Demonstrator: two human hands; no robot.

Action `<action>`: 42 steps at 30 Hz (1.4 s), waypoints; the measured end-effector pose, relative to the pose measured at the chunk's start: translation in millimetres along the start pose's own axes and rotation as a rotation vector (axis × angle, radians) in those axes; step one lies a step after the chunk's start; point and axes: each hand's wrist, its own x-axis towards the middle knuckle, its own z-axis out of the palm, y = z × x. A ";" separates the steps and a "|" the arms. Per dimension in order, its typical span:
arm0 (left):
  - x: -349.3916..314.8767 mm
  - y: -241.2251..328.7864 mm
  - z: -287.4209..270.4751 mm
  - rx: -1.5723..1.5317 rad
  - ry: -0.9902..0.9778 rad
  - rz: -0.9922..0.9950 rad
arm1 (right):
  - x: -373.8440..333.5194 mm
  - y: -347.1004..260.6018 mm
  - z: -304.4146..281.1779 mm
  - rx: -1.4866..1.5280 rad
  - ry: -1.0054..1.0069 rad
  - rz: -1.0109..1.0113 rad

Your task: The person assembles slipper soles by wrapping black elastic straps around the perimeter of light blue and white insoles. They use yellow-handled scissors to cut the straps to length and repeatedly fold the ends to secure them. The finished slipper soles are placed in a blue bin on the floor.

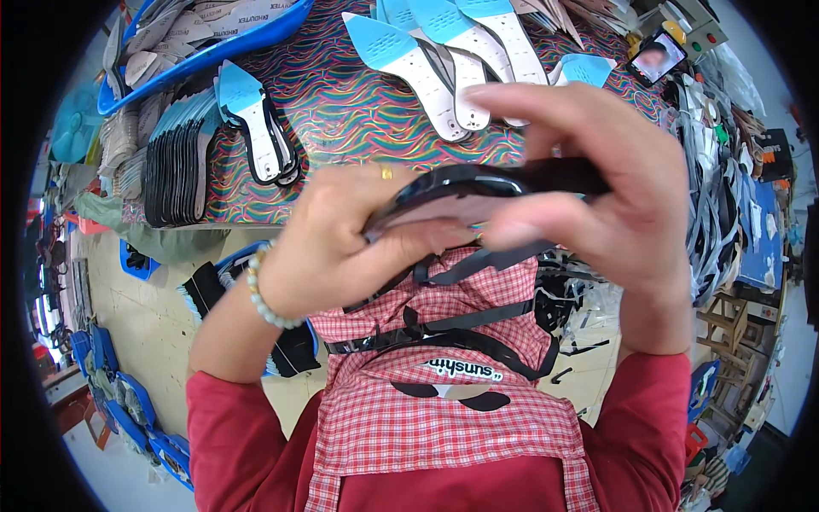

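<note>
My left hand [328, 235], with a ring and a beaded bracelet, is closed on a shoe insole [448, 212] held edge-on in front of my chest. Glossy black edging [478, 181] runs along its rim; the side toward me is pale pinkish. My right hand [627, 188], smeared by motion, reaches around the insole's other end. Its thumb lies at the near side and its index finger is lifted above; the other fingers are mostly hidden. A loose black strip [499, 256] hangs below the insole.
On the patterned table [333, 111], stacked black-edged insoles [175, 166] stand left, beside a small pile [256, 128]. More blue-and-white insoles [444, 77] lie ahead. A blue tray [286, 21] holds loose pieces. A phone [657, 58] leans far right, near hanging strips [704, 196].
</note>
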 end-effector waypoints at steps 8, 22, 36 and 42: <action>-22.0 -0.8 43.4 -0.597 0.280 -0.194 | -56.1 1.1 77.5 0.402 0.603 0.262; -8.4 -15.6 53.9 -0.700 0.470 -0.244 | -59.2 5.7 98.8 0.257 0.359 0.239; -16.2 -22.2 43.2 -0.946 0.402 -0.191 | -62.8 -3.7 90.4 0.046 0.167 0.206; 3.6 -14.2 31.4 -0.828 0.329 -0.255 | -48.2 -6.0 72.8 -0.111 0.109 0.194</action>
